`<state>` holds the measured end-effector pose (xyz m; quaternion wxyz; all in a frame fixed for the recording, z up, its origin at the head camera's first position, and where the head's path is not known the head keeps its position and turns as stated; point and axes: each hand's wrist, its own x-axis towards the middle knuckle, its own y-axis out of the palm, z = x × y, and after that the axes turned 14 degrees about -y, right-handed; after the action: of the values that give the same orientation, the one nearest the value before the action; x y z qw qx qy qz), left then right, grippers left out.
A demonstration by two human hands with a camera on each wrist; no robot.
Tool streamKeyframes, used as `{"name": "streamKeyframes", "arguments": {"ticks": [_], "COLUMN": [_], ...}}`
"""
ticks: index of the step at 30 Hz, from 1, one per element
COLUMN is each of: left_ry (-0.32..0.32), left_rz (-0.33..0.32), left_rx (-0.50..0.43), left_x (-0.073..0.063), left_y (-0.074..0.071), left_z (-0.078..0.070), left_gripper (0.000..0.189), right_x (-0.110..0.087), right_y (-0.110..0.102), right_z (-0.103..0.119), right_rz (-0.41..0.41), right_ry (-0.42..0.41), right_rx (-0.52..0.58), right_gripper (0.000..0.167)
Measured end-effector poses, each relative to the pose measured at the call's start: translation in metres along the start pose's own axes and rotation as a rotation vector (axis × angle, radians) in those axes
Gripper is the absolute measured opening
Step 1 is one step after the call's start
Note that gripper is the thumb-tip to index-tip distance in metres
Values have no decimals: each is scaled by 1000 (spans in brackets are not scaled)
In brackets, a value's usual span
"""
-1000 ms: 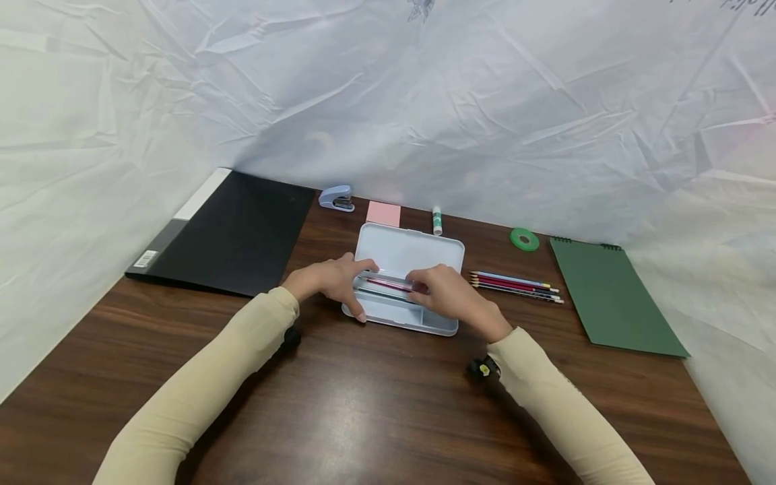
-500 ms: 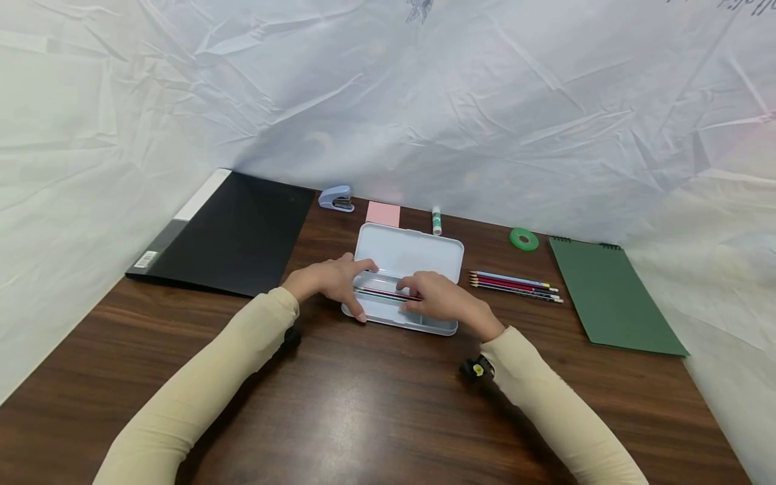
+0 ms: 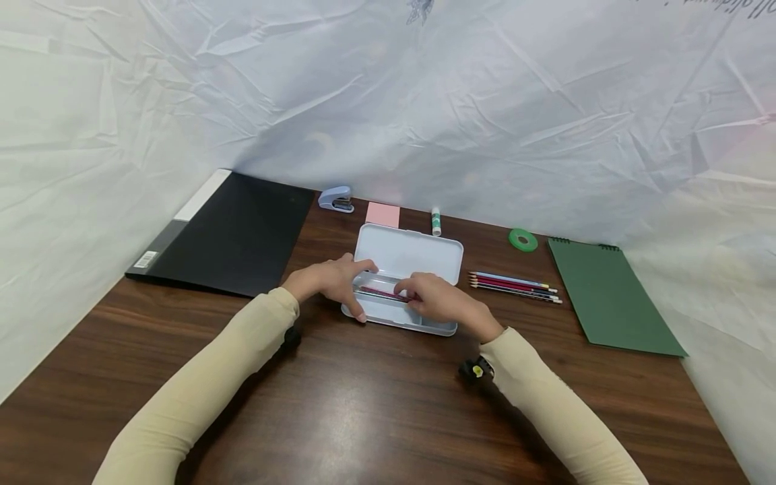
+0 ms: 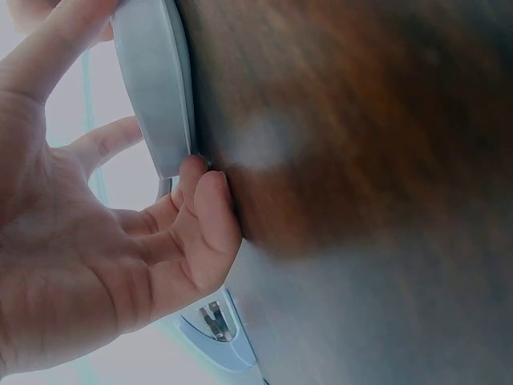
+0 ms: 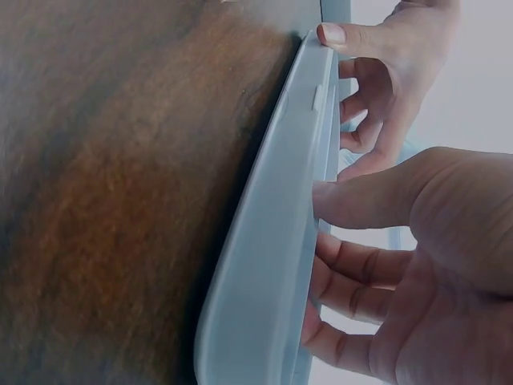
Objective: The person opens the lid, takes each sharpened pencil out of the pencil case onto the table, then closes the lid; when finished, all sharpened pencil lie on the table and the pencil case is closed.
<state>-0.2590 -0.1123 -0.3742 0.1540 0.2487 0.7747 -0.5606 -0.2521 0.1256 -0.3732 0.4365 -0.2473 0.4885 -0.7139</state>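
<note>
An open white pencil case [image 3: 409,250] lies mid-table with its lid folded back. My left hand [image 3: 330,277] grips its left end, thumb at the front edge and fingers at the back; the left wrist view shows these fingers [image 4: 212,233] curled at the case's wall [image 4: 156,88]. Slim red and dark pencils [image 3: 377,292] lie lengthwise inside the tray. My right hand [image 3: 439,297] reaches into the case with curled fingers at the pencils' right end. Over the front wall [image 5: 268,233] in the right wrist view, the right thumb and fingers dip in, their tips partly hidden.
Several pencils [image 3: 514,285] lie right of the case, beside a green spiral notebook [image 3: 612,296]. Green tape [image 3: 523,240], a glue stick [image 3: 436,222], pink sticky notes [image 3: 382,215] and a blue stapler [image 3: 336,199] line the back. A black folder [image 3: 230,232] lies left.
My right hand has moved slightly left and lower into the case, and the pencils in it now lie lower in the tray. The left hand keeps its place.
</note>
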Motion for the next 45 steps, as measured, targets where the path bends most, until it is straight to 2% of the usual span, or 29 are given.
{"name": "streamKeyframes", "arguments": {"ticks": [6, 18, 35, 45], "left_ry": [-2, -9, -2, -9], "left_rz": [-2, 1, 2, 2], "left_rx": [-3, -5, 12, 9], "left_x": [-1, -1, 2, 0], "left_y": [0, 1, -1, -1], "left_z": [0, 0, 1, 0], "left_gripper": [98, 98, 98, 98], "right_x": [1, 2, 3, 4], "right_y": [-1, 0, -2, -6], "right_z": [1, -4, -14, -8], "right_rz": [2, 30, 27, 43], "right_ry": [-11, -8, -69, -116], "right_rx": [6, 30, 118, 65], "right_gripper": [35, 29, 31, 33]}}
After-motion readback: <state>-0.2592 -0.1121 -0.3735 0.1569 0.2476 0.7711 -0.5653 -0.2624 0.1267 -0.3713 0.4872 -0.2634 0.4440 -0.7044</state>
